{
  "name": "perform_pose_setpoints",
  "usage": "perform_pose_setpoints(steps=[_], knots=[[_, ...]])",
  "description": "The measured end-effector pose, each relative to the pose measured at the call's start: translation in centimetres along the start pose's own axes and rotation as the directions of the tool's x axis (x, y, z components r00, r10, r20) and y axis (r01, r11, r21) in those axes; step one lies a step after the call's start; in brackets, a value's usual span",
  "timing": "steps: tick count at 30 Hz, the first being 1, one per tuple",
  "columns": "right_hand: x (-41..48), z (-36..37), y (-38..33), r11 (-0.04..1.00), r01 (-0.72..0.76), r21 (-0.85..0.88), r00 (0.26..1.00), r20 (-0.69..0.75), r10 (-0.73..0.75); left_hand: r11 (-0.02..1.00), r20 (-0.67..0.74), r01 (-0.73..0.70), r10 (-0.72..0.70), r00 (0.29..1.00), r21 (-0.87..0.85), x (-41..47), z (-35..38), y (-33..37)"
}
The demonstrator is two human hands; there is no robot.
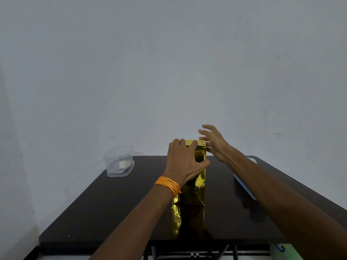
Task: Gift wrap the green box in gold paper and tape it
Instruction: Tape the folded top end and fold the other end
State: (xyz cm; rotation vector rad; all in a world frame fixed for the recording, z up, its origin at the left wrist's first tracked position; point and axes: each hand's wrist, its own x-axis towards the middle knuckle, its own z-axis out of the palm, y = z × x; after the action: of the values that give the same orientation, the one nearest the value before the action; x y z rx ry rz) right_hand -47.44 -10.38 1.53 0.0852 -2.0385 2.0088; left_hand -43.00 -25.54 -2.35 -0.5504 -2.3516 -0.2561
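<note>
A tall box covered in shiny gold paper (197, 184) stands upright in the middle of the dark table (112, 203); no green shows. My left hand (183, 162), with orange thread at the wrist, grips the box's upper part, fingers over the top edge and thumb across the near face. To the right of the box's top, my right hand (214, 141) hovers with fingers spread and straight, close to the upper right corner and holding nothing that I can see.
A clear plastic container (119, 162) with something white inside sits at the table's back left. A light blue flat object (244, 182) lies along the right side, partly hidden by my right forearm. A plain wall rises behind the table.
</note>
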Motion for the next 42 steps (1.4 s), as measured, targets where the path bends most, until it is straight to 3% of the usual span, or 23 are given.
perform_pose_setpoints(steps=[4,6,10,13,19,23,27,32,42], knots=[[0.0,-0.9,-1.3,0.988,0.101,-0.114,0.972,-0.199,-0.122,1.0,0.03,0.006,-0.006,1.0,0.007,0.1,-0.4,0.1],[-0.2,-1.1,-2.2,0.96,0.162,-0.229,0.952,-0.22,-0.213,1.0,0.041,0.01,-0.01,0.999,0.011,0.0,-0.4,0.1],[-1.0,-0.9,-4.8,0.842,0.27,-0.466,0.95,-0.011,-0.311,1.0,0.078,0.004,-0.006,0.997,0.024,0.0,-0.7,0.2],[-1.3,-0.5,-6.2,0.759,0.293,-0.581,0.956,0.17,-0.238,1.0,0.108,0.003,-0.006,0.994,0.026,0.1,-1.2,0.3],[-0.9,0.1,-7.4,0.709,0.326,-0.625,0.943,0.263,-0.202,0.999,0.177,-0.007,0.001,0.984,0.031,0.3,-1.6,0.4],[-0.4,0.2,-7.0,0.689,0.339,-0.64,0.92,0.377,-0.102,0.999,0.198,-0.014,0.006,0.98,0.036,0.5,-1.5,0.2],[-0.1,0.5,-6.7,0.67,0.34,-0.66,0.929,0.344,-0.133,0.999,0.187,-0.024,0.015,0.982,0.041,0.4,-1.5,0.2],[0.0,0.4,-6.3,0.73,0.365,-0.578,0.924,0.319,-0.21,0.998,0.163,-0.026,0.018,0.987,0.049,0.2,-1.3,0.3],[0.7,0.7,-5.5,0.711,0.31,-0.631,0.936,0.334,-0.112,0.998,0.185,-0.033,0.022,0.982,0.057,0.3,-1.4,0.2]])
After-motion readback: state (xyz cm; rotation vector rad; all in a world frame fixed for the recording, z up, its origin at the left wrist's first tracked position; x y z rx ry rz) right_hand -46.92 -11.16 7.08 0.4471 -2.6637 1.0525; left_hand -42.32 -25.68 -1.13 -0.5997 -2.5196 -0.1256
